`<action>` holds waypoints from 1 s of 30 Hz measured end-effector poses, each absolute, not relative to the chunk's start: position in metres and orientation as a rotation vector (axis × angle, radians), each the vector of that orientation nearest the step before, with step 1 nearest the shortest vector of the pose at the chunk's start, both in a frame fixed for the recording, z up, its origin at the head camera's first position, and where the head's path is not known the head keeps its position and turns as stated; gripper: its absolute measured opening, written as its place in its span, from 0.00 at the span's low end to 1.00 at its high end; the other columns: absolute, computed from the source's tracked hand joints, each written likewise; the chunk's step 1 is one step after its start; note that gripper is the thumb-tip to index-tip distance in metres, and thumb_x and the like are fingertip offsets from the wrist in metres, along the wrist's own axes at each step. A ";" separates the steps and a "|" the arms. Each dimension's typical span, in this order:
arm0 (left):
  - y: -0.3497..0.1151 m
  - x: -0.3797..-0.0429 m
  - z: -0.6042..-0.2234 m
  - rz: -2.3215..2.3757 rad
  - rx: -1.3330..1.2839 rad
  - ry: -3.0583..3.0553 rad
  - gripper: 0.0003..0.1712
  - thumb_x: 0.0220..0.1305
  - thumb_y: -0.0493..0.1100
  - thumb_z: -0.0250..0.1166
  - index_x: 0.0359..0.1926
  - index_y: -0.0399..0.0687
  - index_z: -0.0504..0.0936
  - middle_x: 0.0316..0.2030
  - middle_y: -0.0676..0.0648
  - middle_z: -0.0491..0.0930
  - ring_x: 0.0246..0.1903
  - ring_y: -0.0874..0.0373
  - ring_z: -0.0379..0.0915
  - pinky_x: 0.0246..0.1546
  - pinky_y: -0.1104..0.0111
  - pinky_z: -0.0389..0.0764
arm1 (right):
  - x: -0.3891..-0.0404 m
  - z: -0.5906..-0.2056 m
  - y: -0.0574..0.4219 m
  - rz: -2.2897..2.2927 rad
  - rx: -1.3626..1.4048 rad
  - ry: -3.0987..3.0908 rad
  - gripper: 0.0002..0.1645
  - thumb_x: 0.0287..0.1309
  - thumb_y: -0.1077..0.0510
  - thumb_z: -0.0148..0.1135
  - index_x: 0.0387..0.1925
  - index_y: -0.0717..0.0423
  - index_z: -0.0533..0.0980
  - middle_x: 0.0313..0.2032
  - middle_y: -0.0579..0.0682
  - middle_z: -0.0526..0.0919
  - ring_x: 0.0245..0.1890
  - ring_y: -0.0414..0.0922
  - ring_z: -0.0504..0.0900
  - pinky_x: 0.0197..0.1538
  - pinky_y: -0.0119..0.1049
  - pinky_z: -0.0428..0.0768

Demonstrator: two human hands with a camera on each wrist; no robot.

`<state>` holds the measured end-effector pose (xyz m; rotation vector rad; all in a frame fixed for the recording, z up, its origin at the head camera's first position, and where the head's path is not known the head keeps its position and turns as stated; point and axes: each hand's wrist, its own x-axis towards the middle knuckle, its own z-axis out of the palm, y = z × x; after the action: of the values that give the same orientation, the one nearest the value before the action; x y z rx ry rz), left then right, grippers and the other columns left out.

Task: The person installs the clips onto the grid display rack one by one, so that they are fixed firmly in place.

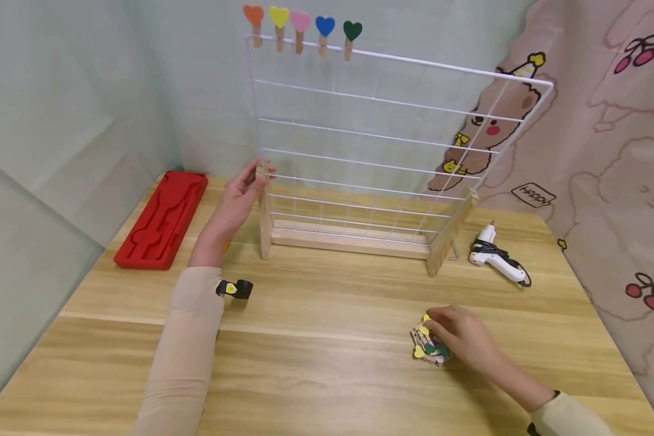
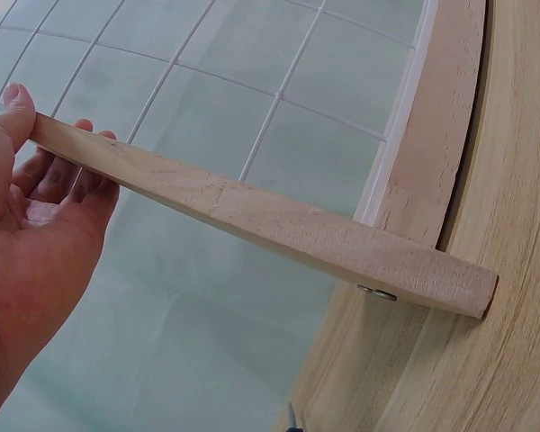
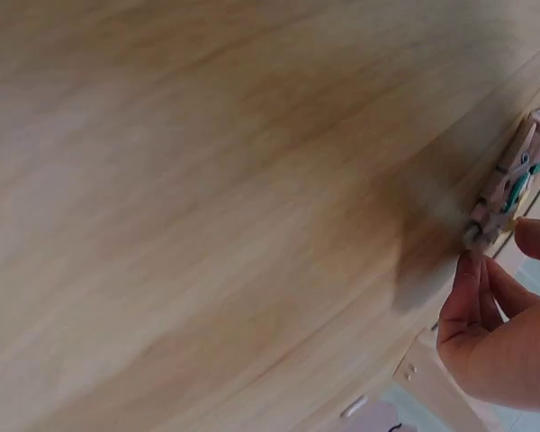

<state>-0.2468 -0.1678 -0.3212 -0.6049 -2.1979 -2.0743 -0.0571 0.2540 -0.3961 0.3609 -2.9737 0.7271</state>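
Note:
My left hand [image 1: 240, 197] grips the upper end of the wooden side post [image 2: 279, 220] of a white wire grid rack [image 1: 360, 130], thumb on one side and curled fingers on the other. Five heart-topped clothespins line the left part of its top bar: orange [image 1: 254, 16], yellow, pink, blue and dark green. On the table at the right, my right hand [image 1: 469, 339] bends over a small pile of heart clothespins [image 1: 429, 349]. Its thumb and forefinger pinch a yellow heart clothespin [image 1: 426, 320] at the pile's far edge. The right wrist view shows these fingertips right at the pile.
A red molded tray [image 1: 160, 221] lies at the back left. Right of the rack is a white glue gun [image 1: 496, 257] with its black cord wound round it, near a hex key [image 1: 455, 251]. A pale curtain [image 1: 76, 109] and a printed bear cloth [image 1: 605, 169] hang behind.

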 end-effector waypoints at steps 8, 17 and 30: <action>-0.160 -0.234 -0.309 -2.049 -0.611 -2.220 0.26 0.64 0.46 0.47 0.62 0.49 0.57 0.56 0.42 0.64 0.56 0.56 0.58 0.58 0.61 0.58 | -0.059 -0.396 0.251 0.836 0.251 -3.012 0.10 0.49 0.50 0.61 0.30 0.51 0.79 0.26 0.40 0.75 0.22 0.33 0.69 0.23 0.26 0.69; -0.163 -0.238 -0.315 -2.067 -0.605 -2.221 0.26 0.63 0.48 0.47 0.62 0.53 0.58 0.57 0.45 0.64 0.57 0.56 0.58 0.58 0.59 0.57 | -0.058 -0.393 0.253 0.989 0.371 -2.962 0.03 0.48 0.51 0.61 0.25 0.44 0.76 0.28 0.38 0.77 0.24 0.33 0.74 0.26 0.27 0.74; -0.167 -0.246 -0.322 -2.076 -0.609 -2.191 0.27 0.63 0.48 0.48 0.63 0.52 0.57 0.56 0.46 0.65 0.57 0.57 0.58 0.59 0.60 0.56 | -0.076 -0.362 0.250 1.331 0.635 -2.614 0.09 0.48 0.68 0.59 0.33 0.56 0.73 0.28 0.51 0.81 0.31 0.40 0.79 0.35 0.28 0.75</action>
<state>-0.2460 -0.1674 -0.3219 -0.6091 -2.1911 -2.0757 -0.0755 0.2500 -0.3615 0.6355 -2.6139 1.3312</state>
